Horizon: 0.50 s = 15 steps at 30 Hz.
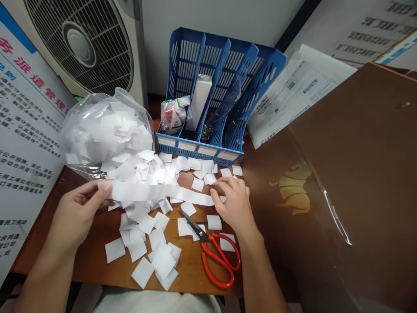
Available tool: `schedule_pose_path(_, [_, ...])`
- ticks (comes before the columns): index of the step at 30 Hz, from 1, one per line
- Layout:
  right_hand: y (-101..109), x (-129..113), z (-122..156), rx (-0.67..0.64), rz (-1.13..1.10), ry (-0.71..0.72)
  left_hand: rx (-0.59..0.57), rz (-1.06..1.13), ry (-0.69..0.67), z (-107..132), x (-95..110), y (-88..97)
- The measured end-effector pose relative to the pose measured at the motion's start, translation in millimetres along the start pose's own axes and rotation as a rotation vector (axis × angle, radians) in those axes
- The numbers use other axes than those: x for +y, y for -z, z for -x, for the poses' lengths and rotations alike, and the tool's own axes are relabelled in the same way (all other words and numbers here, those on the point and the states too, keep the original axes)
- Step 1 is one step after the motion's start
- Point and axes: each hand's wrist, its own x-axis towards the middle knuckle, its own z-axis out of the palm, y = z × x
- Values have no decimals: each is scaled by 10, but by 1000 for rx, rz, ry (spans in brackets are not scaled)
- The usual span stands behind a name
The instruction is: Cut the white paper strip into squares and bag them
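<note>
My left hand [78, 208] is closed in a pinch, thumb on top, around the left end of a long white paper strip [163, 192]. The strip stretches rightward above a heap of small white paper squares [140, 169]. At its far end rests my right hand [233, 202], fingers apart and curved, the thumb lying across the strip; whether it presses on the paper I cannot tell. Just below the right hand lie scissors [208, 248] with red handles, their dark blades pointing up and left over some squares. More loose squares [143, 273] lie near the table's front edge.
A clear plastic bag [68, 134] full of paper squares lies open at left. Behind stands a blue file rack [198, 148] holding a white box [199, 102] and a small packet [172, 115]. A fan [78, 43] is at back left; a brown box [342, 182] borders the right.
</note>
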Motion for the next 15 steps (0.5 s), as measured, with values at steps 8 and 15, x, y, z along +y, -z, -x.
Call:
schedule_pose_path(8, [34,109,184,-63,176,64,-95,83,99,53,83,-205])
schedule_pose_path(15, [-30,177,268,182,145,88,-188,37,37,81,135,-315])
